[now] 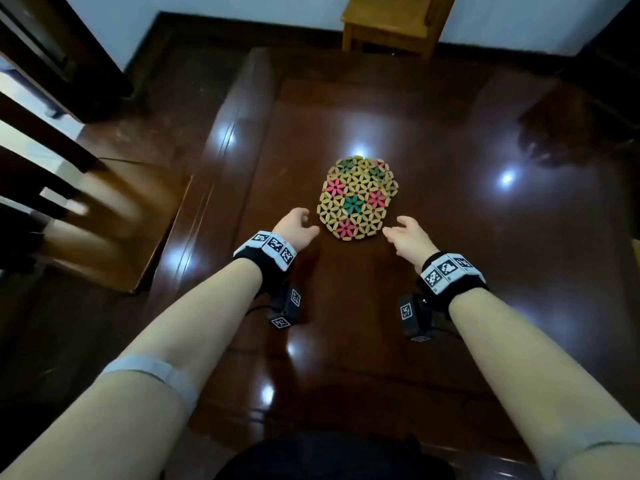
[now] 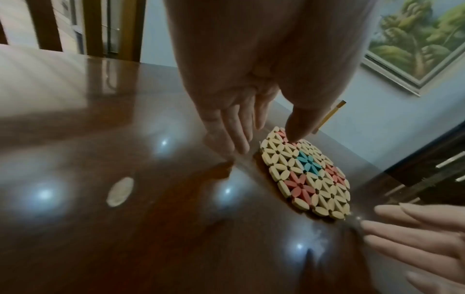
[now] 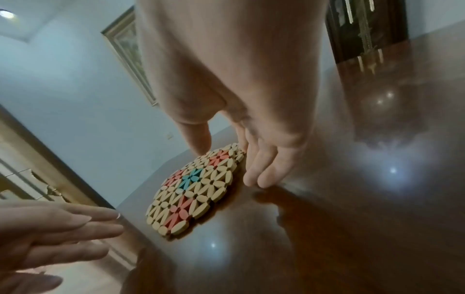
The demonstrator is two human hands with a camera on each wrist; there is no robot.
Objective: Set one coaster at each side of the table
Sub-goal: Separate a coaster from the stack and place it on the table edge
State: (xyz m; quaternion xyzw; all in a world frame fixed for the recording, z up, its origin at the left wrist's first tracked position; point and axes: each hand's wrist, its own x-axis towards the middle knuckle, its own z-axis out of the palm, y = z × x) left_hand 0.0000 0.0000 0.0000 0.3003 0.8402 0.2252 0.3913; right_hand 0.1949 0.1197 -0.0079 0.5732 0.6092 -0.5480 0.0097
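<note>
Dark glossy wooden table (image 1: 433, 140), ceiling lights mirrored in it. Chair (image 1: 69, 188) off its left side, small light wooden stool (image 1: 391, 26) past the far end. Stack of woven bamboo coasters (image 1: 356, 199), offset, pink and green flower pattern, flat near table centre. Left hand (image 1: 294, 228) just beside the stack's near-left edge, right hand (image 1: 407, 237) just beside its near-right edge. Both with fingers loosely extended, gripping nothing. Can't tell whether fingertips touch the stack.
</note>
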